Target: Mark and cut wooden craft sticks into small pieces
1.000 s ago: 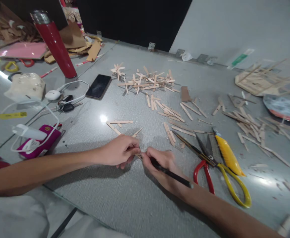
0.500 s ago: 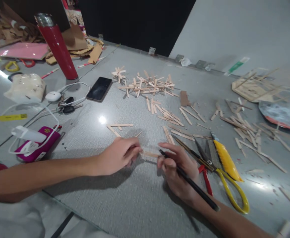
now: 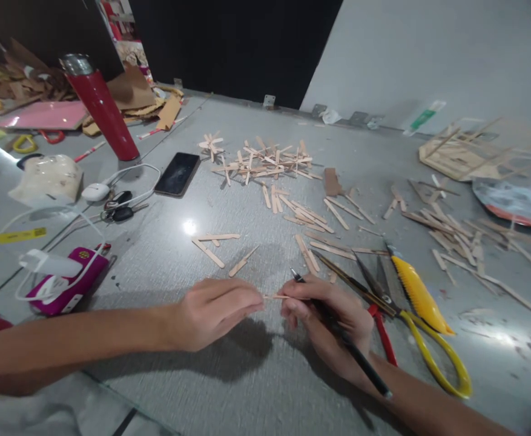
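Observation:
A thin wooden stick (image 3: pixel 275 297) spans the gap between my two hands, seen nearly edge-on. My left hand (image 3: pixel 222 312) pinches its left end, fingers pressed together. Its other end is in the fingertips of my right hand (image 3: pixel 333 315). That hand also grips a black pen (image 3: pixel 364 361), whose tip points up and away from me. Just beyond my left hand lie a split stick piece (image 3: pixel 243 261) and several sticks (image 3: pixel 208 251) placed at angles. Two short sticks (image 3: pixel 307 253) lie beyond my right hand.
Yellow-handled scissors (image 3: pixel 435 357), a red-handled tool (image 3: pixel 384 339) and a yellow cutter (image 3: pixel 422 297) lie right of my right hand. Stick piles (image 3: pixel 269 160) spread farther back. A phone (image 3: pixel 178 174), red bottle (image 3: pixel 104 115) and purple power bank (image 3: pixel 72 284) stand or lie leftward.
Both hands have come a little nearer to me with the stick, which is now turned edge-on. The split piece shows more fully beyond my left hand. The view has tilted slightly.

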`<state>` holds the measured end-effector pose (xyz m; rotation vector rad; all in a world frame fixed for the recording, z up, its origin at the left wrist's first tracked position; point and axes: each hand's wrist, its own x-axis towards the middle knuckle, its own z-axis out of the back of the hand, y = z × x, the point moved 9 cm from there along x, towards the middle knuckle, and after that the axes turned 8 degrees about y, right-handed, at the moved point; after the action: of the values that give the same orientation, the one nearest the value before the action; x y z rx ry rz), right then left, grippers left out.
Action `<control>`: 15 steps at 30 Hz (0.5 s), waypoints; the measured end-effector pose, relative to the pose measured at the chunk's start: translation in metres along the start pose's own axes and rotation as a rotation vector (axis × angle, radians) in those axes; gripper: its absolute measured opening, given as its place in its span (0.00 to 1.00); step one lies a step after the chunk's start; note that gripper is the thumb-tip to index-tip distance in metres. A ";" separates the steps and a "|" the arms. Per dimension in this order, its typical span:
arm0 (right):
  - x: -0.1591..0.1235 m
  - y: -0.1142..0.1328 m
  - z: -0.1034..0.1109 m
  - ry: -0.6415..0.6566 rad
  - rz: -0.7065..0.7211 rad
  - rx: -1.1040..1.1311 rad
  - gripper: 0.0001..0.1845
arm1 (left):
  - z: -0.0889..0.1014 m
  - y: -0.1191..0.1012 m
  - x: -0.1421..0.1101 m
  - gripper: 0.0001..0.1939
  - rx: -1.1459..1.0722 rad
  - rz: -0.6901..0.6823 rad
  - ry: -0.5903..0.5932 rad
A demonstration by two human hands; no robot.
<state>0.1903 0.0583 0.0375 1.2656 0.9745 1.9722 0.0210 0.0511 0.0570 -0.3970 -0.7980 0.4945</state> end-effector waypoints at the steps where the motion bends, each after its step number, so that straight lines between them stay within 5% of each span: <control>1: 0.001 0.001 0.000 -0.001 0.012 0.004 0.16 | 0.000 0.000 -0.001 0.09 -0.008 -0.001 0.011; 15: 0.003 0.011 0.003 -0.006 0.079 -0.117 0.22 | 0.001 0.013 -0.002 0.02 -0.120 0.229 -0.035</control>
<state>0.1907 0.0551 0.0484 1.2611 0.8052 2.0524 0.0160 0.0610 0.0500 -0.5970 -0.8224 0.6703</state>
